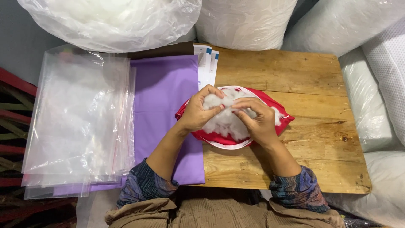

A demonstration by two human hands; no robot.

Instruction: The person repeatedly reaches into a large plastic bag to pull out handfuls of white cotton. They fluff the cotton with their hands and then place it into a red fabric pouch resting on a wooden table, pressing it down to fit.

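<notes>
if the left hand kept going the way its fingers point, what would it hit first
The left hand points right, into the white stuffing in the red cover; just beyond are the right hand's fingertips, though depth is unclear.

A bare wooden table of knotted planks carries everything. A purple cloth lies flat over its left part, reaching the near edge. On top of the cloth's left side rests a stack of clear plastic bags, overhanging the table's left edge. A few white paper sheets sit at the back. A red fabric cover holding white stuffing rests near the middle.
</notes>
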